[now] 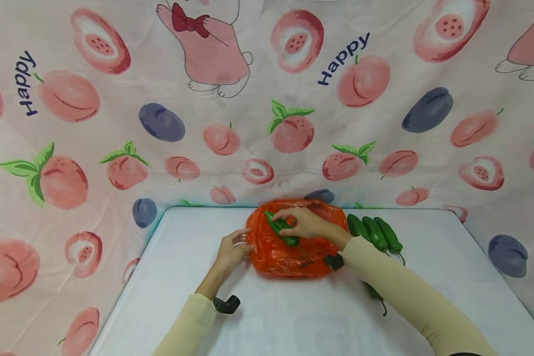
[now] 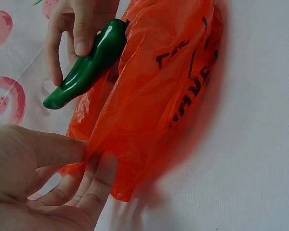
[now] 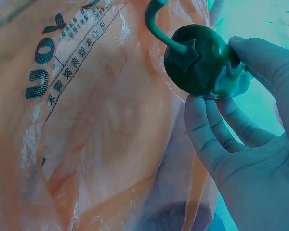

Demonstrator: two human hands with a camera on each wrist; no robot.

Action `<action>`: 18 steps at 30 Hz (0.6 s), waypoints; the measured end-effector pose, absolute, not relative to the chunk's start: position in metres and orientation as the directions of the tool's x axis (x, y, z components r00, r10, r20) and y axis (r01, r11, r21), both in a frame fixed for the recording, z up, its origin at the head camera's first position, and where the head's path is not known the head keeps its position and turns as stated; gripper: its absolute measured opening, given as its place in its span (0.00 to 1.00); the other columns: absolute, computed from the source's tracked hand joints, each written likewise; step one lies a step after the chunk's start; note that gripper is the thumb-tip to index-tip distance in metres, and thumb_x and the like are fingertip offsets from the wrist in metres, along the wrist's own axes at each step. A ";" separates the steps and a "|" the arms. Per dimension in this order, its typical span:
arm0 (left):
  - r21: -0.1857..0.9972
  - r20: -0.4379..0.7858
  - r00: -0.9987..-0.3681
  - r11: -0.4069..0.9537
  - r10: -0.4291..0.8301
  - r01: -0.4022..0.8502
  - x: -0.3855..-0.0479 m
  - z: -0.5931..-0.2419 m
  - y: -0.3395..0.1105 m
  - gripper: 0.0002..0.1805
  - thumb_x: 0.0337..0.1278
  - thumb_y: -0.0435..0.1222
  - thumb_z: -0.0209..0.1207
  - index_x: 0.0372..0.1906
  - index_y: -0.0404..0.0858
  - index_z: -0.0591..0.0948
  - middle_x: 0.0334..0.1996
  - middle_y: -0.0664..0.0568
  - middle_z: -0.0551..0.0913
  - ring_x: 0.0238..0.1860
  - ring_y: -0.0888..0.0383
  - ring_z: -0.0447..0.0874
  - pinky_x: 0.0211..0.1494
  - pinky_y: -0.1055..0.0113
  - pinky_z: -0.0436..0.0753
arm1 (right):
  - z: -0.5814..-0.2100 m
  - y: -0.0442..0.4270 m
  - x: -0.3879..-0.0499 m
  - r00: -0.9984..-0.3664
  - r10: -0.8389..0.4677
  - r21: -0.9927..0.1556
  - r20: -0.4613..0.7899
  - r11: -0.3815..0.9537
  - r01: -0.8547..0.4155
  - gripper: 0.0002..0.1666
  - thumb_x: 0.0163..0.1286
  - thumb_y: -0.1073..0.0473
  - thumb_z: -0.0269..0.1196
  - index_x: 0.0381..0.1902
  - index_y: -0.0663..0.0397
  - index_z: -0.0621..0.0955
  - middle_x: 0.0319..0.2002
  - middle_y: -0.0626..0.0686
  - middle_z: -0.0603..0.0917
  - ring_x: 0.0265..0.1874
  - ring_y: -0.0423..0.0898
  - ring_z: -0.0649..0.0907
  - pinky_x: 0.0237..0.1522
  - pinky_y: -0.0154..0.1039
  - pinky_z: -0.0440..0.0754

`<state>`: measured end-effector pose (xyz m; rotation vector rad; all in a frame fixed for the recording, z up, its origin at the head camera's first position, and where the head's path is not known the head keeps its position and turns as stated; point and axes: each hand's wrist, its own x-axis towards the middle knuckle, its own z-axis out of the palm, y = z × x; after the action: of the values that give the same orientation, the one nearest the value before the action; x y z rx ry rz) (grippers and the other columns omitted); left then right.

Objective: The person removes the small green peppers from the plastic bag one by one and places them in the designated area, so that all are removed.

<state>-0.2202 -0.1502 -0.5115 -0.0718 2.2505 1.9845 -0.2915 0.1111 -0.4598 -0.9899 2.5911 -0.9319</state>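
My right hand holds a green chili pepper above the orange-red plastic bag. The right wrist view shows the pepper's curved stem and rounded top, with thumb and fingers on either side. My left hand is at the bag's left edge. In the left wrist view, its thumb and fingers pinch the thin plastic. Dark printing runs along the bag. The bag's inside is mostly hidden.
Several green peppers lie to the right of the bag, stems toward me. Another pepper is partly covered by my right forearm. The white table meets a fruit-patterned cloth at the back and sides.
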 end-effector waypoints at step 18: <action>0.986 -0.123 -0.991 0.116 0.052 -0.116 -0.220 -0.514 -0.152 0.30 0.59 0.20 0.63 0.68 0.32 0.77 0.51 0.35 0.79 0.36 0.58 0.85 0.42 0.58 0.89 | -0.453 0.131 -0.274 -0.766 -0.639 -0.649 0.073 0.553 -0.523 0.26 0.67 0.50 0.73 0.63 0.38 0.82 0.62 0.47 0.82 0.50 0.46 0.81 0.49 0.44 0.84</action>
<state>-0.2199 -0.1515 -0.5137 -0.0649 2.2491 2.0073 -0.2739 0.1307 -0.4534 -0.9868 2.6135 -1.0062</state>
